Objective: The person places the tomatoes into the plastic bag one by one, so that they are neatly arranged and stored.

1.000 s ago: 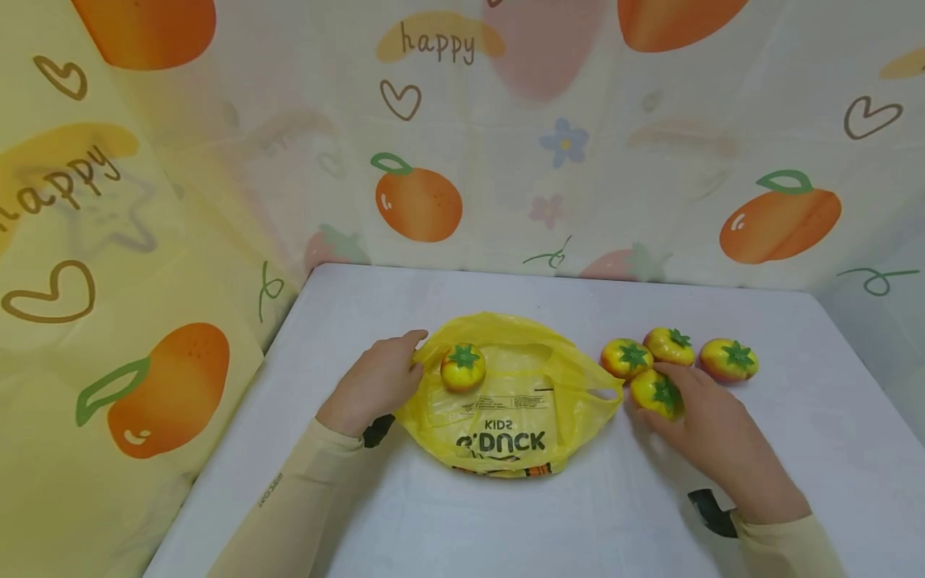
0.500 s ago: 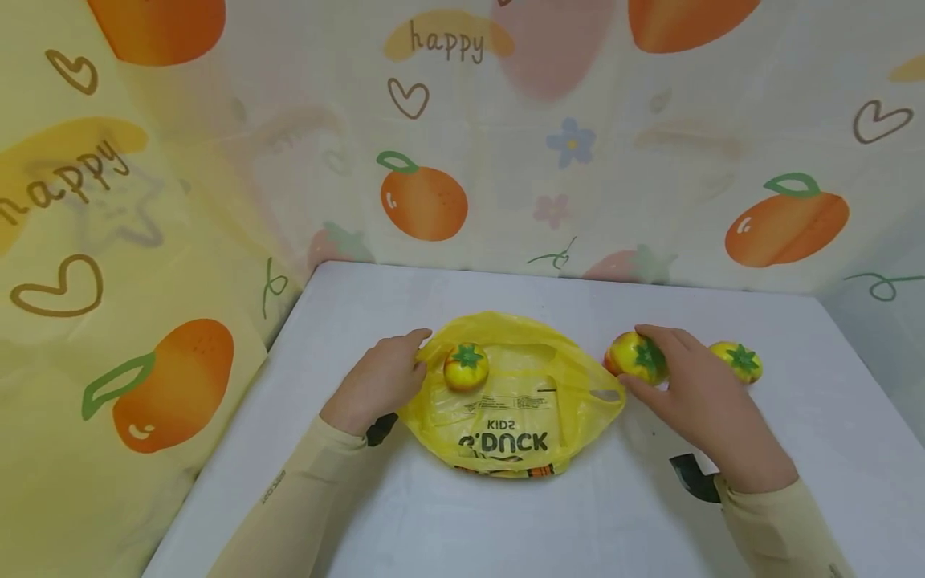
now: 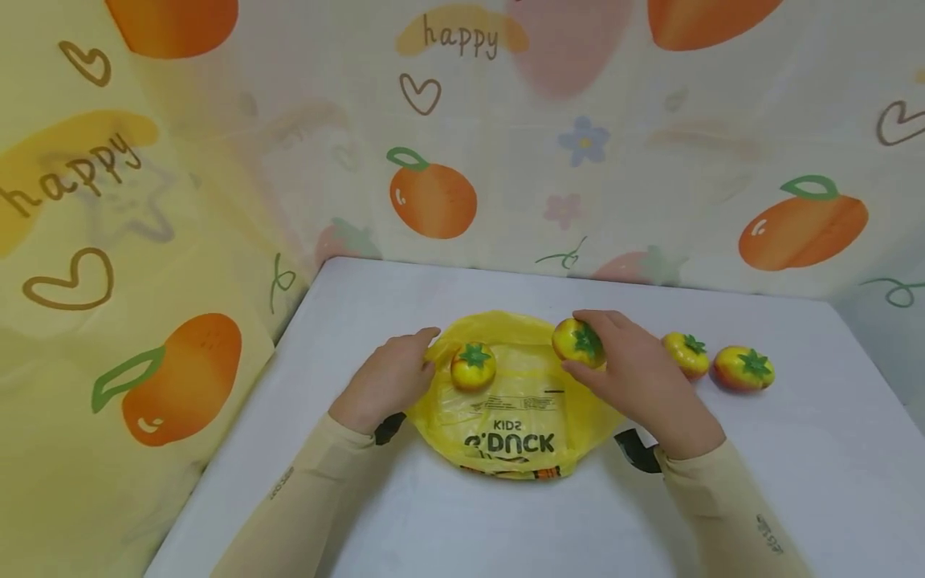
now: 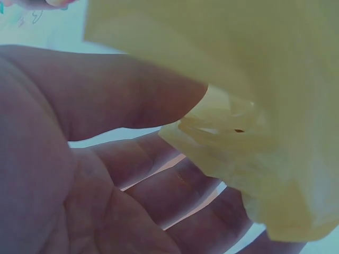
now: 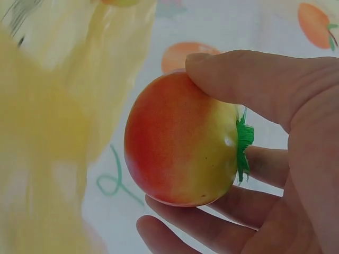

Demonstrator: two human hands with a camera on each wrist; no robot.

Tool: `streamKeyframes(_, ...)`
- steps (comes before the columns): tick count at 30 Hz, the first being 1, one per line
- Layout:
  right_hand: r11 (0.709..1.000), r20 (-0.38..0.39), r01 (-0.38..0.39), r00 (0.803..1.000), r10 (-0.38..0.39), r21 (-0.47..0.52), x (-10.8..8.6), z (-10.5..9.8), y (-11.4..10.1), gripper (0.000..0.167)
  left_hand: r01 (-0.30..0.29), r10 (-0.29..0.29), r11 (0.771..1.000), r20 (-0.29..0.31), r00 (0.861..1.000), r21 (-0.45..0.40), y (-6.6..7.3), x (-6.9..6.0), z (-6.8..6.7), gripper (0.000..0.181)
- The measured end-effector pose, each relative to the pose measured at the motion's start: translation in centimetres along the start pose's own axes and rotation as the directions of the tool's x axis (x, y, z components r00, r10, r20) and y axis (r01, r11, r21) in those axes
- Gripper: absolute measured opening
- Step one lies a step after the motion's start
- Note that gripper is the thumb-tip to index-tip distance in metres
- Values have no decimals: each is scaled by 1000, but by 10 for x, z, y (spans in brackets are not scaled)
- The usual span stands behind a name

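Observation:
A yellow plastic bag [image 3: 520, 401] lies on the table with its mouth spread open. One yellow toy tomato [image 3: 473, 367] with a green leafy top is at its left side. My left hand [image 3: 383, 377] pinches the bag's left rim; the left wrist view shows yellow plastic [image 4: 275, 159] between thumb and fingers. Over the bag's right side, my right hand [image 3: 636, 377] grips another toy tomato [image 3: 578, 343]. In the right wrist view that toy tomato [image 5: 183, 140] is red turning yellow, between thumb and fingers, its green top towards the palm.
Two more toy tomatoes, one [image 3: 685, 356] partly behind my right hand and one [image 3: 744, 369] farther right, rest on the white table [image 3: 506, 530]. A printed cloth [image 3: 506, 209] hangs behind and at the left.
My right hand has picked up a toy tomato from the group on the right and carried it left over the bag. The left hand keeps its place at the bag's rim.

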State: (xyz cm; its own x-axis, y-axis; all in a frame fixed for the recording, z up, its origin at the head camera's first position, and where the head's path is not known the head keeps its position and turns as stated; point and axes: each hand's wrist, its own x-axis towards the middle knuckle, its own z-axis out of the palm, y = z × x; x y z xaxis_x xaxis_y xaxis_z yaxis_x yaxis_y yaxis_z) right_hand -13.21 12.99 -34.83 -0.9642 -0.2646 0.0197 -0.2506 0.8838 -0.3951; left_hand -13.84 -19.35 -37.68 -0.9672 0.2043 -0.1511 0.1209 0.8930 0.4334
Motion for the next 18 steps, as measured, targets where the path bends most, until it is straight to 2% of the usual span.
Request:
streamKeyframes(9, 998, 44, 44, 998, -46, 47, 27, 34, -25, 72, -8, 8, 1000, -22, 1000, 11, -4, 0, -3, 51)
streamKeyframes(18, 997, 76, 47, 996, -52, 68, 37, 56, -35, 72, 4, -3, 1000, -24, 1000, 17, -2, 0, -1, 50)
